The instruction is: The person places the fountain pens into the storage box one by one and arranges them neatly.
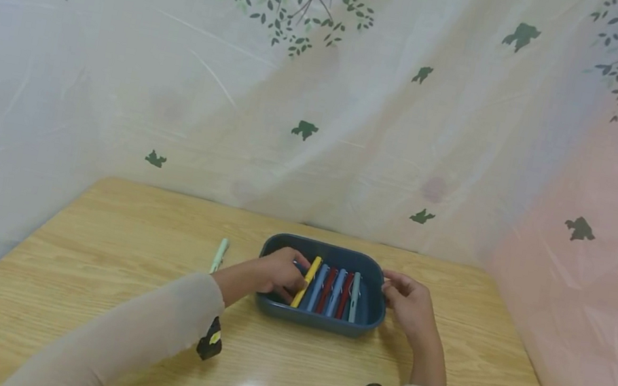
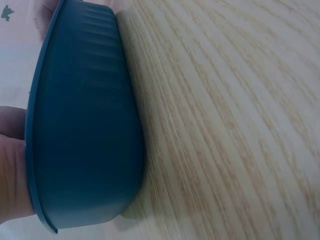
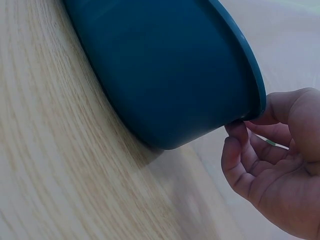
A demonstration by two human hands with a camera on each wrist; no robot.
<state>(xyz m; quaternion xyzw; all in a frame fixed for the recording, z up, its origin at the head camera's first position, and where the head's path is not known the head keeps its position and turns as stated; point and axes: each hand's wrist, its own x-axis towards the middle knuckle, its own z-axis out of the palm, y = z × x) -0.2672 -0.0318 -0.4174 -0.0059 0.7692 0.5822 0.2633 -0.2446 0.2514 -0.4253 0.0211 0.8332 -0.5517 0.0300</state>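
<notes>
A dark blue plastic bin (image 1: 299, 316) stands on the table, with several capped pens lying side by side in it. My left hand (image 1: 284, 271) reaches over its left side and grips a yellow pen (image 1: 305, 283) at the left end of the row. Beside that lie a blue pen (image 1: 318, 287), a dark red pen (image 1: 327, 290) and others, with a grey-green pen (image 1: 354, 298) at the right end. My right hand (image 1: 412, 306) pinches the bin's right rim between thumb and fingers. The left wrist view shows the bin's outer wall (image 2: 85, 125) hiding most of the left fingers.
A light green pen (image 1: 220, 255) lies on the wooden table (image 1: 146, 344) left of the bin, partly behind the left forearm. A pale curtain (image 1: 223, 116) with leaf and bird prints surrounds the table's back and sides.
</notes>
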